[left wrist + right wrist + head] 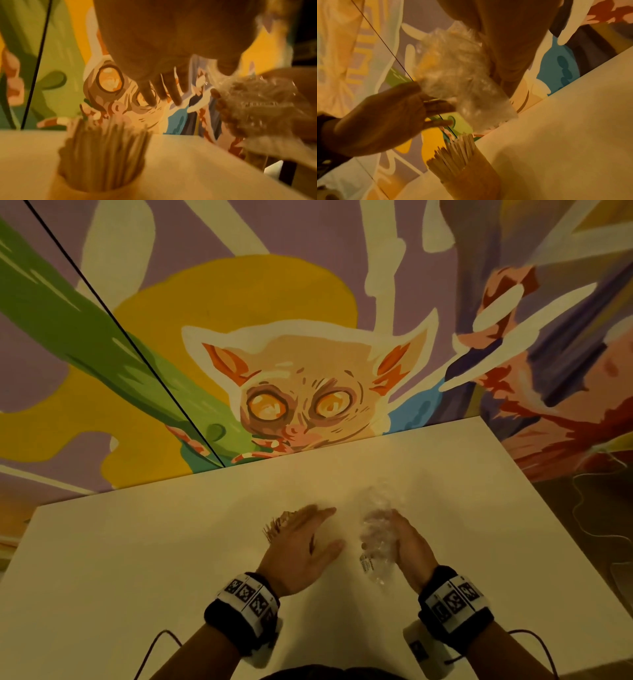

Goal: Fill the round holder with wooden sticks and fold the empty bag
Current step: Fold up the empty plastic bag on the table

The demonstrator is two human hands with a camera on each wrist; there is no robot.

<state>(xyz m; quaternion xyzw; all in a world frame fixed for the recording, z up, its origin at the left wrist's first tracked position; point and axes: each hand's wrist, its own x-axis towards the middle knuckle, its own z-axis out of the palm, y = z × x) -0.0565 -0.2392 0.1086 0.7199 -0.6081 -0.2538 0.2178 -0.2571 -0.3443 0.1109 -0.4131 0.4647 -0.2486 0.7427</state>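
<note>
Head view: I count 1 bag (376,537), right hand (409,546) gripping it | 1 holder (471,181), sticks (453,155) uncountable | left hand (301,542) spread | label unreadable

Both forearms bare, no sleeves in the head view. Left wrist band (245,606), lower centre of frame: black padded strap with a white strip of 3 black-and-white square fiducial markers, white camera block under it, thin dark cable looping toward the lower left. Right wrist band (454,602), lower right: same black strap and white marker strip, white block with a dark patch below, thin dark cable trailing to the lower right.
</note>
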